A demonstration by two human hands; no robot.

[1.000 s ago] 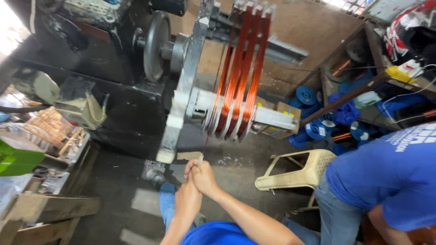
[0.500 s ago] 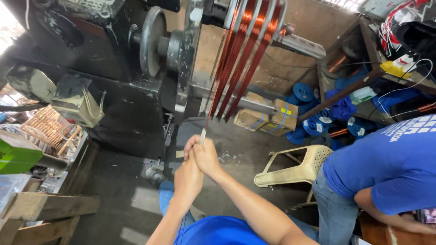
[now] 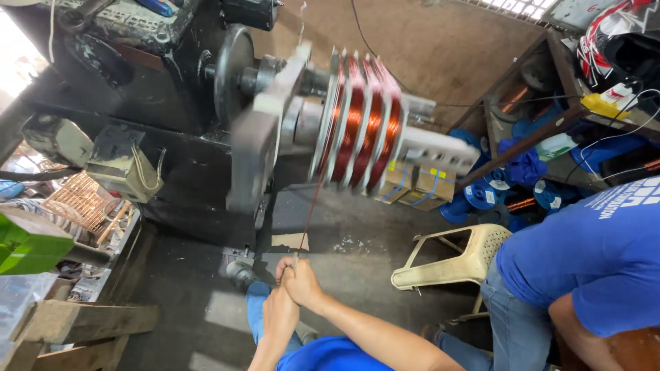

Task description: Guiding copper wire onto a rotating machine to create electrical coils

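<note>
While the winding form [image 3: 357,124] on the black machine [image 3: 172,89] already carries thick bands of copper wire [image 3: 311,206] in several slots, it doesn't look full, so some winding seems left. Both hands sit low and pressed together: the left hand [image 3: 278,312] and right hand [image 3: 302,282] have their grip closed around the thin strand running up to the form. A coworker in blue [image 3: 584,254] bends over nearby.
</note>
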